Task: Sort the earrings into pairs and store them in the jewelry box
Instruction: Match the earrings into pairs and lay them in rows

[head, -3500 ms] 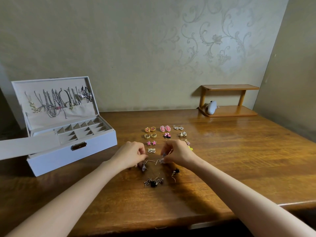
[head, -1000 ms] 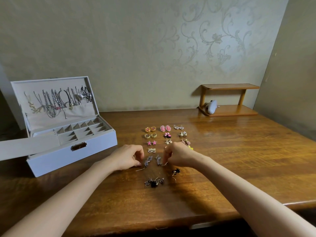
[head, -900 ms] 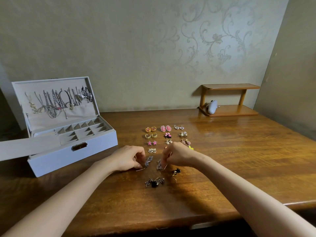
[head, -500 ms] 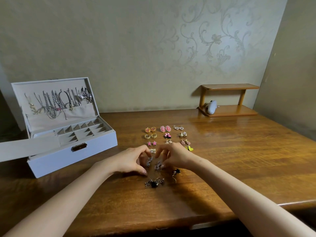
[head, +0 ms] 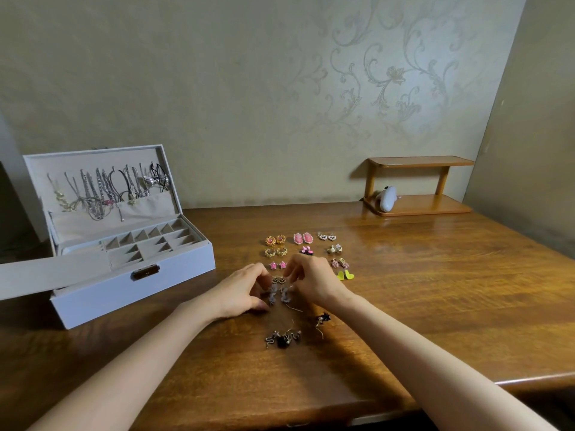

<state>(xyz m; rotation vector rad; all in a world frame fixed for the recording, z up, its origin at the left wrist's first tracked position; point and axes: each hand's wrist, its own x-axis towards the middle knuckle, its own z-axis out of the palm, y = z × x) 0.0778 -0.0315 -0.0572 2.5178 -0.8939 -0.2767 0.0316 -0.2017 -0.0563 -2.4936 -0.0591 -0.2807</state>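
Two grey dangling earrings (head: 279, 293) lie side by side on the wooden table (head: 435, 290), between my hands. My left hand (head: 241, 290) curls round the left one, with the index finger above it and the thumb below. My right hand (head: 314, 279) pinches at the top of the right one with curled fingers. Beyond them sorted pairs lie in rows: gold-and-pink rounds (head: 275, 240), pink ovals (head: 302, 237), pearl hearts (head: 326, 236), pink stars (head: 278, 265), yellow hearts (head: 346, 275). The white jewelry box (head: 133, 275) stands open at the left, its compartments showing nothing inside.
Loose earrings lie nearer to me: a black flower one (head: 323, 318) and a tangle of snake-shaped and black ones (head: 283, 337). Necklaces (head: 105, 188) hang in the box lid. A small wooden shelf (head: 417, 188) with a grey object (head: 387, 199) stands at the back right.
Both hands have moved a little away from me, bringing the two grey earrings together. The earrings now lie close and parallel just below the black-and-gold heart pair.
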